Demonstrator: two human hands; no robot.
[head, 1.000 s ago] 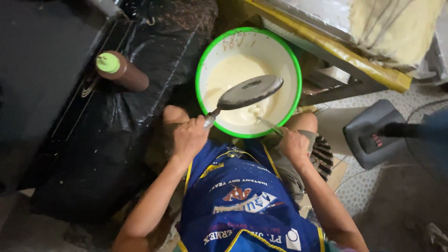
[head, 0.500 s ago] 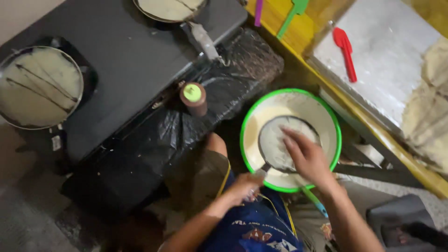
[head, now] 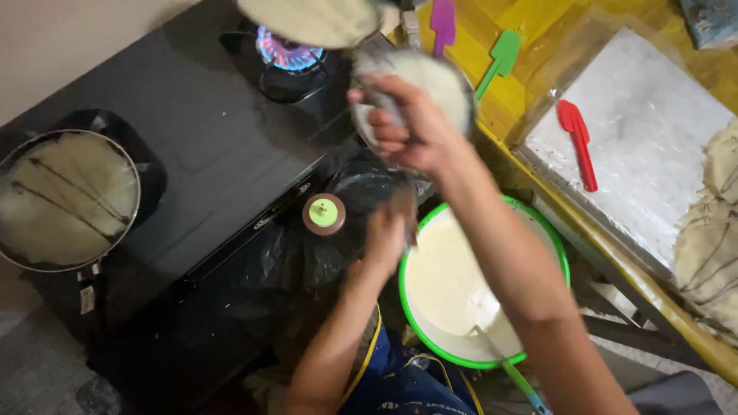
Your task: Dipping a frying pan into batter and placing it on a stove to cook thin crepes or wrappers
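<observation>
Right hand (head: 403, 127) clamped on batter-coated pan (head: 419, 88), held above counter (head: 192, 169), beside lit burner (head: 286, 52); left hand (head: 388, 234) grip indistinct, at bowl (head: 557, 246) rim.

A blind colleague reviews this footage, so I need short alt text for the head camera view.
Seen from above, the right hand holds a batter-coated pan up near a lit burner, and the left hand rests beside a green-rimmed bowl of batter. A second pan holding a crepe sits on the black stove.

Bare arms, blue yellow-trimmed shirt (head: 400, 380)
</observation>
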